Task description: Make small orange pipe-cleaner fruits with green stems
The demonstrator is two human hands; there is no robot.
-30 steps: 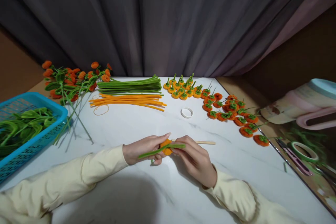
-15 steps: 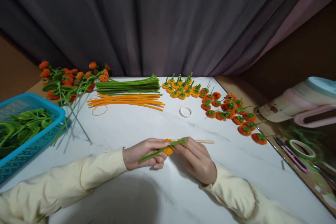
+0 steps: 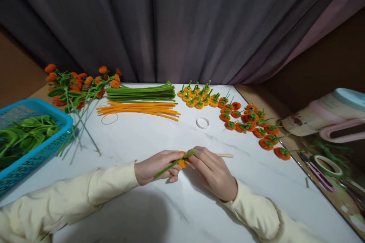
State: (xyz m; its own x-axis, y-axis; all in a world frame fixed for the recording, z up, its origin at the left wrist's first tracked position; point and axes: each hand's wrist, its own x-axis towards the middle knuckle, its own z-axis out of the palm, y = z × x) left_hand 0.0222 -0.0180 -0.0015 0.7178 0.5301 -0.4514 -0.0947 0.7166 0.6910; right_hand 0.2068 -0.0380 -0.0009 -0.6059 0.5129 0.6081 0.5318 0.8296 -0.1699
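Between my hands, over the white table, is a small yellow-orange pipe-cleaner flower [image 3: 183, 163]. My left hand [image 3: 161, 166] is closed on the flower from its left side. A green pipe cleaner [image 3: 169, 168] lies across the flower, its lower end crossing my left fingers. My right hand [image 3: 212, 171] pinches the green pipe cleaner near its upper end, fingertips beside the flower. Behind my right hand a thin wooden stick [image 3: 225, 155] lies on the table, partly hidden.
Green [image 3: 139, 93] and orange pipe-cleaner bundles [image 3: 137, 108] lie ahead. A white ring [image 3: 202, 122], yellow flower heads [image 3: 199, 98] and orange flower heads [image 3: 249, 117] are right of them. A blue basket [image 3: 37, 150] of leaves stands left, near finished orange flowers [image 3: 76, 87]. Tape [image 3: 327, 165] and a tumbler [image 3: 322, 114] sit right.
The upper end of the green pipe cleaner has shifted left as my right fingers moved further over it and the flower. The view has shifted slightly.
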